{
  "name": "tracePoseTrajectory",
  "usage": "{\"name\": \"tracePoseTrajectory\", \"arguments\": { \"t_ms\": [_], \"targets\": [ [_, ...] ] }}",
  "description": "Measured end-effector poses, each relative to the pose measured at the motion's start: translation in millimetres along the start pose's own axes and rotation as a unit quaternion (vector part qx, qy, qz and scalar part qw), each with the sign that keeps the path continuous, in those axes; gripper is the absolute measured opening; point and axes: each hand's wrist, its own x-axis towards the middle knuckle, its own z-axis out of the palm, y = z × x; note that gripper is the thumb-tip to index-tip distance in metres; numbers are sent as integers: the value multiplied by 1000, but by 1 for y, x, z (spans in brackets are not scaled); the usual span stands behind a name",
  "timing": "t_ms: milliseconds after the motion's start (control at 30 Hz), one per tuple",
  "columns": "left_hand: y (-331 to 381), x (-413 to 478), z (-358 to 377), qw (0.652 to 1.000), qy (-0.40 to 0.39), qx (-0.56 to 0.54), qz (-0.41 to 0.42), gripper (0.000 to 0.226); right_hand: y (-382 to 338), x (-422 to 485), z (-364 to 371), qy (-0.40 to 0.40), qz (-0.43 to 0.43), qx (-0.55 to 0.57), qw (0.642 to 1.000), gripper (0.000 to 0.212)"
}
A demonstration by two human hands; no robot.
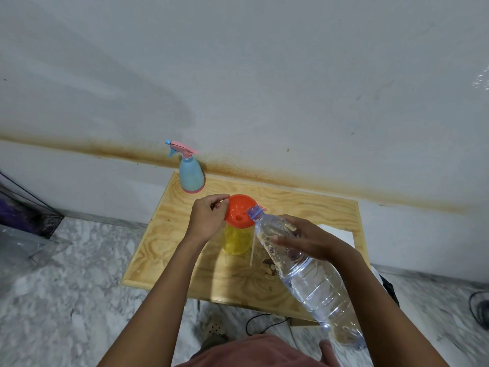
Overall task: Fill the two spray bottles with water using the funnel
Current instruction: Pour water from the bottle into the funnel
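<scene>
Your right hand [309,241] is wrapped over the upper body of the clear water bottle [304,268], which lies tilted, base toward you, long axis running forward and left from that hand, its mouth resting at the rim of the orange funnel [239,211]. Just beyond and left, your left hand [207,217] pinches the funnel's edge, steadying it in the yellow spray bottle [236,239] on the desk [169,250]. Raising the base should start the pour. Farther off stands the blue spray bottle [190,173], capped.
</scene>
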Motion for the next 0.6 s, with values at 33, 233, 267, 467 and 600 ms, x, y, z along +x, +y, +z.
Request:
{"name": "tracePoseTrajectory", "arguments": {
  "t_ms": [33, 233, 267, 467, 600],
  "targets": [
    [0, 0, 0, 1000, 2, 0, 0, 21, 0, 0, -1, -1, 0, -1, 1000, 45],
    [-2, -1, -1, 1000, 7, 2, 3, 21, -3, -1, -1, -6, 3, 5, 1000, 42],
    [-2, -1, -1, 1000, 7, 3, 2, 21, -3, -1, -1, -6, 2, 5, 1000, 42],
    [-2, -1, -1, 1000, 2, -6, -1, 20, 0, 0, 0, -10, 5, 7, 1000, 48],
    [-3, -2, -1, 1000, 0, -8, -3, 20, -2, -1, 0, -7, 5, 6, 1000, 45]
  ]
}}
